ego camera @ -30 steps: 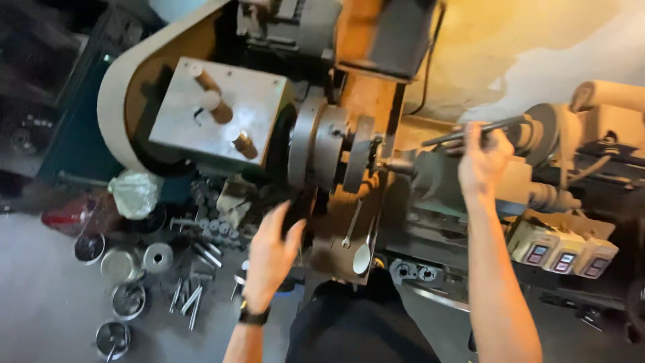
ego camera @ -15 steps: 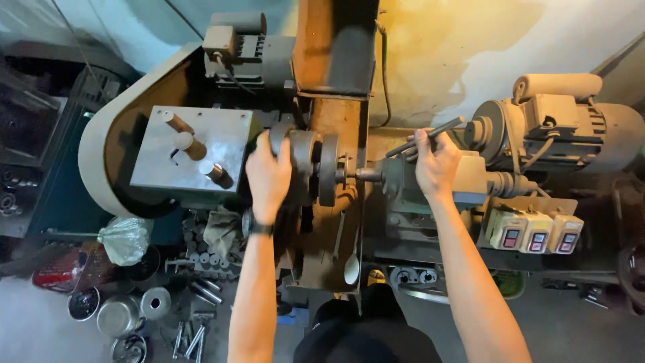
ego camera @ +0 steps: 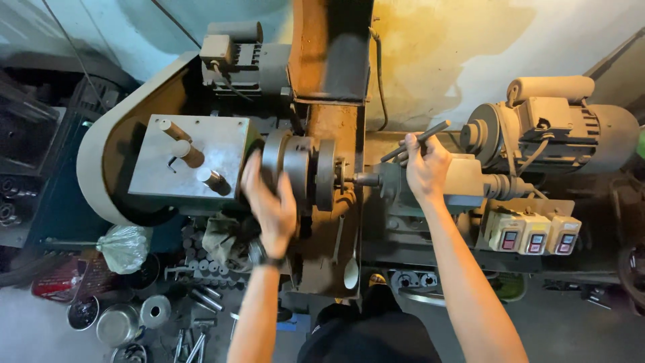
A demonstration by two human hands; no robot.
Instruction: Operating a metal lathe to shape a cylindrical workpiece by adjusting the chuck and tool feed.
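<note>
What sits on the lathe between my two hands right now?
In the head view, the round chuck and a short workpiece stub lie between the left hand and right hand.

Warm yellowish light fell brightest on the far wall (ego camera: 470, 60) at the right, while the left side and the near floor (ego camera: 40, 329) stayed dim and bluish, with deep shadow under the machine and in the far left corner. The left hand (ego camera: 269, 205) was smeared by motion blur against the chuck (ego camera: 299, 168), whereas the right hand (ego camera: 424, 168) and the motor (ego camera: 557, 124) at the right looked fairly sharp. Straight lines bowed outward toward the frame edges from the wide lens, and the small parts on the near left floor were soft and murky
</note>
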